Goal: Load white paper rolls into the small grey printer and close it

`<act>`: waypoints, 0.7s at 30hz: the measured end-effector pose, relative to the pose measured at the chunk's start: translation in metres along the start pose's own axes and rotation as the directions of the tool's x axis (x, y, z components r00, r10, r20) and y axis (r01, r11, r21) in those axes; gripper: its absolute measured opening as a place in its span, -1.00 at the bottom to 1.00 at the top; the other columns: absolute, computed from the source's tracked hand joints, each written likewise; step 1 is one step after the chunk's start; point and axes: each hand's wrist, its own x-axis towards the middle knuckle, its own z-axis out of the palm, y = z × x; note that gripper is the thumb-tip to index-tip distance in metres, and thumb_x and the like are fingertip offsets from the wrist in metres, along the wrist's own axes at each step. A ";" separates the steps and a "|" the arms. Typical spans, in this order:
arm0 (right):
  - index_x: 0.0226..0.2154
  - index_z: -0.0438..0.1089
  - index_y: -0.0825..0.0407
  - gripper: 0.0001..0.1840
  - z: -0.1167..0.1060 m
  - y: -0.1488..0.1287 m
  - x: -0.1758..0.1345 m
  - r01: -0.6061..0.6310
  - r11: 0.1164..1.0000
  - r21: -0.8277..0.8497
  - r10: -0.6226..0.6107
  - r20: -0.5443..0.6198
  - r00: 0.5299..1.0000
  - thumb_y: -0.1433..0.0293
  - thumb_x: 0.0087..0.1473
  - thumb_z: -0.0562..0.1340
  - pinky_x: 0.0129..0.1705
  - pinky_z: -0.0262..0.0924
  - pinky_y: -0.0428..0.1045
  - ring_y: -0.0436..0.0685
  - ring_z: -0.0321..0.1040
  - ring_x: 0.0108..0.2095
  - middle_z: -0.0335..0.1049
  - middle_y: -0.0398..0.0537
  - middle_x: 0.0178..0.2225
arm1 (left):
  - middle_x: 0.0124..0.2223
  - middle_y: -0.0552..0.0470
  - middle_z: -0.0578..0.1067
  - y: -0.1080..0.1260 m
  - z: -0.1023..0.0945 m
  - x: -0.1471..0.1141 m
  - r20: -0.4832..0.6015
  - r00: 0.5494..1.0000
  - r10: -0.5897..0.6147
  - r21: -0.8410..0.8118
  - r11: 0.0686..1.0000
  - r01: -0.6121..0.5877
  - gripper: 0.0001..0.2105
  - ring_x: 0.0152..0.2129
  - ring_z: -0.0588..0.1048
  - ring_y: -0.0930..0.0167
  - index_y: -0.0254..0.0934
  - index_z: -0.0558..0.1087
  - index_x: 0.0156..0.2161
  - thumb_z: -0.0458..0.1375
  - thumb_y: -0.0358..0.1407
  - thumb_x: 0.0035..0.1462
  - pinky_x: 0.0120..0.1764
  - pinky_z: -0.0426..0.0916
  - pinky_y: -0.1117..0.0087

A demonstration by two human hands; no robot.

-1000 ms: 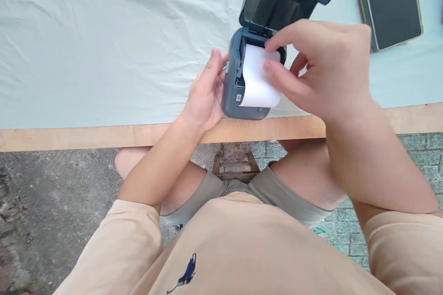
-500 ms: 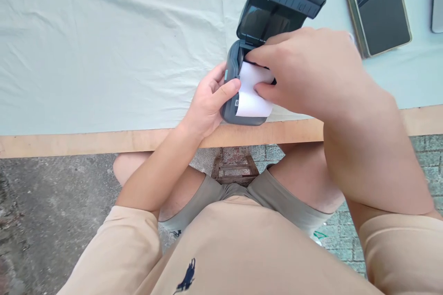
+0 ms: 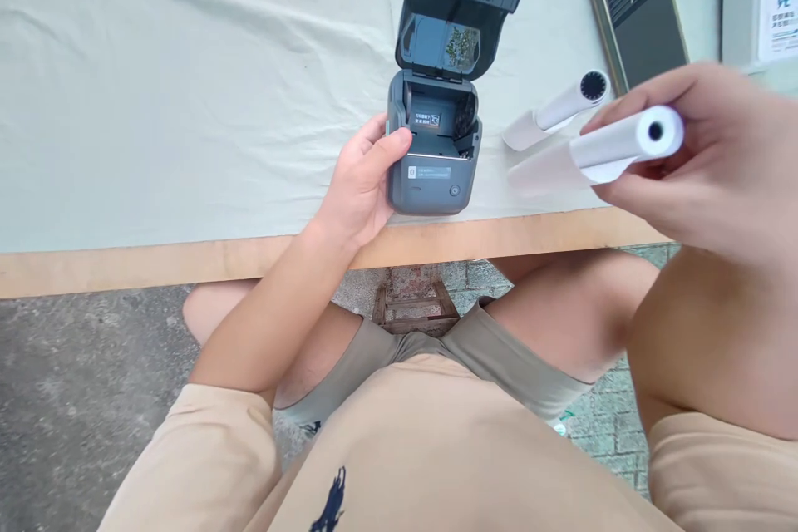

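My left hand (image 3: 367,179) grips the left side of a dark grey label printer (image 3: 430,191), thumb on its top edge. The printer's lid (image 3: 458,8) stands open, tilted back. No roll lies in its bay, where a small printed sticker shows. To the right, my right hand (image 3: 692,150) is closed round a white paper roll (image 3: 611,140), thumb below and fingers above, with a loose tail of paper hanging to the left. Just behind it, a second white paper roll (image 3: 561,110) with a black toothed core end lies on the cloth, its tail partly unrolled.
A pale green cloth (image 3: 187,100) covers the table, with a bare wooden front edge (image 3: 436,241). At the back right lie a dark, phone-like rectangular object (image 3: 645,25) and a light box (image 3: 741,8) with blue printing. A wooden stool (image 3: 415,307) shows between the legs.
My right hand has come out of the printer bay and moved right, taking the paper roll out with it. The second roll and the printed box now show. My left hand still holds the printer.
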 end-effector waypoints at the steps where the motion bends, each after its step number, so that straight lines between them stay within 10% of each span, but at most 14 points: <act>1: -0.24 0.50 -0.08 -0.64 0.004 0.013 -0.004 -0.041 0.999 -0.020 0.041 -0.010 0.999 0.28 -0.20 0.35 -0.44 0.10 -0.03 -0.02 0.22 -0.39 0.60 -0.05 -0.17 | -0.02 -0.03 0.77 0.000 0.002 0.000 0.002 1.000 0.000 -0.002 1.000 0.000 -0.87 0.35 0.63 0.13 -0.23 0.57 -0.09 0.29 -0.22 0.36 0.27 0.69 0.13; 5: -0.24 0.51 -0.04 -0.63 0.019 0.060 -0.011 -0.146 0.988 -0.045 0.147 0.029 0.989 0.27 -0.22 0.33 -0.40 0.17 -0.01 -0.06 0.18 -0.46 0.59 -0.06 -0.27 | -0.01 0.00 0.76 0.000 0.005 -0.001 0.014 1.000 0.010 -0.002 1.000 -0.010 -0.90 0.39 0.60 0.16 -0.21 0.54 -0.19 0.25 -0.25 0.37 0.33 0.65 0.14; 10: 0.23 0.51 -0.17 -0.06 -0.006 0.077 -0.004 -0.165 0.986 0.034 0.161 0.104 0.982 0.10 -0.27 0.58 -0.38 0.31 0.04 0.00 0.41 -0.35 0.59 0.10 0.20 | -0.05 -0.01 0.76 -0.001 0.001 -0.001 0.009 1.000 0.022 0.019 1.000 -0.022 -0.87 0.38 0.60 0.15 -0.22 0.59 -0.08 0.26 -0.24 0.37 0.33 0.65 0.12; 13: 0.08 0.64 -0.12 -0.31 -0.017 0.058 0.020 -0.112 0.993 0.025 0.113 -0.071 0.991 0.15 -0.15 0.64 -0.24 0.34 0.05 0.11 0.51 -0.04 0.58 0.10 0.14 | -0.08 -0.02 0.75 -0.001 -0.001 0.000 0.018 1.000 0.010 0.024 1.000 -0.011 -0.84 0.38 0.60 0.12 -0.21 0.58 -0.05 0.29 -0.21 0.36 0.34 0.65 0.08; 18: 0.15 0.68 -0.24 -0.42 0.010 0.020 0.068 -0.379 0.874 -0.304 0.387 -0.033 0.921 0.40 0.07 0.62 -0.37 0.06 0.01 -0.12 0.21 -0.39 0.50 -0.09 -0.22 | -0.04 -0.05 0.76 0.000 0.001 0.000 0.043 0.999 0.008 0.032 0.999 -0.010 -0.81 0.38 0.60 0.08 -0.19 0.56 -0.04 0.32 -0.16 0.34 0.34 0.65 0.06; 21: -0.02 0.74 -0.18 -0.59 0.010 0.024 0.070 -0.208 0.933 -0.292 0.207 -0.034 0.978 0.12 0.09 0.65 -0.32 0.11 0.05 -0.14 0.14 -0.43 0.40 -0.13 -0.35 | -0.06 -0.02 0.75 0.001 0.002 -0.001 0.029 1.000 0.001 0.010 1.000 -0.002 -0.85 0.34 0.64 0.10 -0.20 0.55 -0.05 0.28 -0.20 0.37 0.33 0.66 0.06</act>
